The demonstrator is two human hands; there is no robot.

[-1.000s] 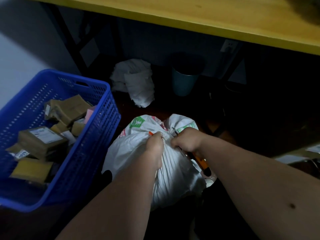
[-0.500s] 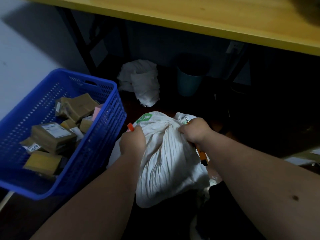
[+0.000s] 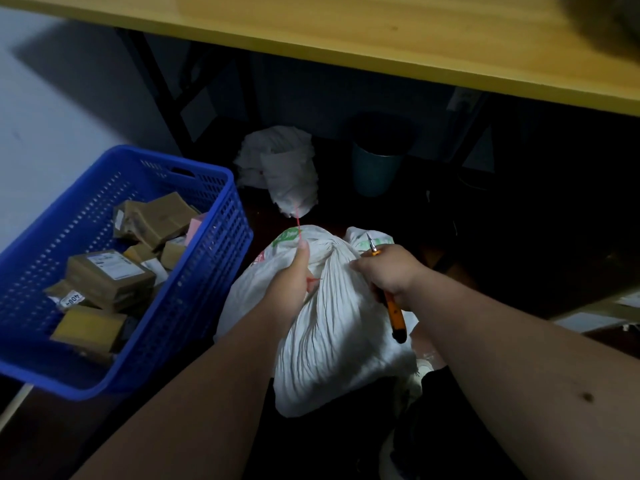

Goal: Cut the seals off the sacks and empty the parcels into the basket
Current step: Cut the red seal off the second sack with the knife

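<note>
Left hand (image 3: 291,282) pinched thin red plastic seal (image 3: 298,220); right hand (image 3: 388,275) gripped orange utility knife (image 3: 393,306) against crumpled white woven sack (image 3: 332,327); exposed blade risked slitting parcels inside

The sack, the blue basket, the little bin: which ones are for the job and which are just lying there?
For the job: sack, red seal in left hand, orange knife in right hand, blue basket, parcels.

Just lying about: crumpled white sack, teal bin, yellow table.
</note>
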